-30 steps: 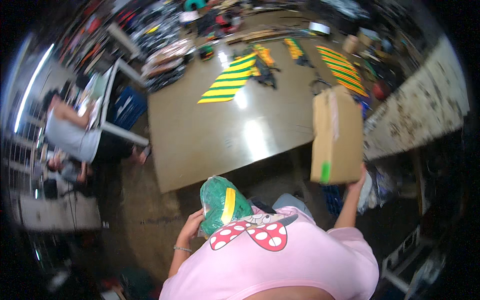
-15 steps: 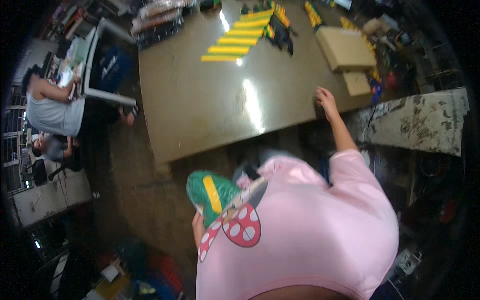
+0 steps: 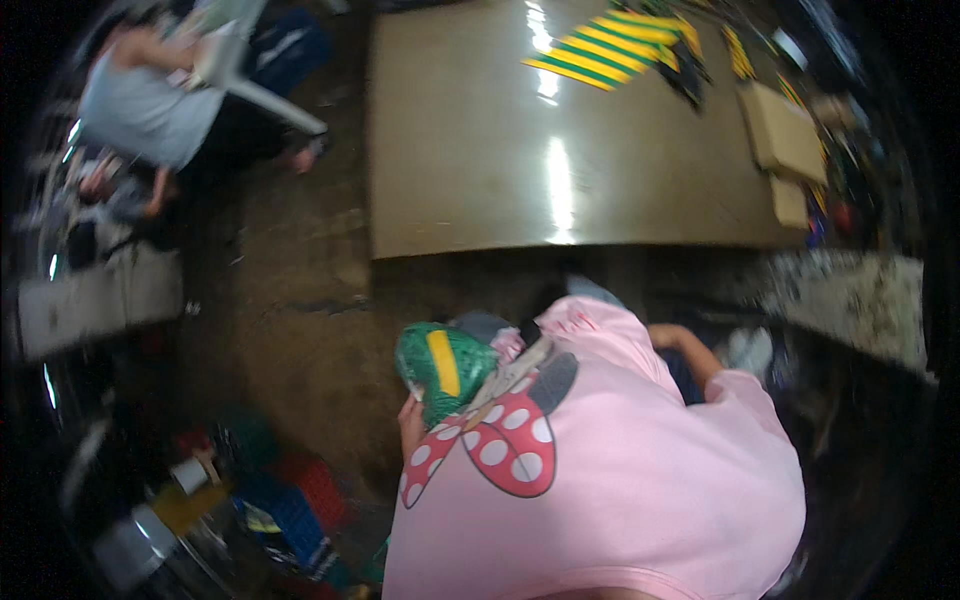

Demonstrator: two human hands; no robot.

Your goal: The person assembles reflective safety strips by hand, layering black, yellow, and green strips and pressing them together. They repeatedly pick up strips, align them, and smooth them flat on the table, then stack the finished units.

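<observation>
My left hand (image 3: 411,418), its fingers mostly hidden, grips a green bundle (image 3: 420,362) at my left side. The bundle is shiny, as if in clear plastic, and a yellow stripe crosses it. My right hand (image 3: 662,337) hangs low beside my pink shirt, below the table's near edge. Its fingers are hidden behind the shirt. Ahead of me stands a wide brown table (image 3: 460,150). On its far side lies cloth with yellow and green stripes (image 3: 610,50), partly over a dark piece (image 3: 685,80).
A flat cardboard box (image 3: 785,135) sits on the table's right end. Right of me is a worn pale surface (image 3: 850,300). A person in a grey top (image 3: 150,100) sits at the far left by a white table. Crates (image 3: 290,520) stand at lower left.
My right hand has come back from over the table to my side. My view has turned, so the table appears farther right. The green bundle stays in my left hand.
</observation>
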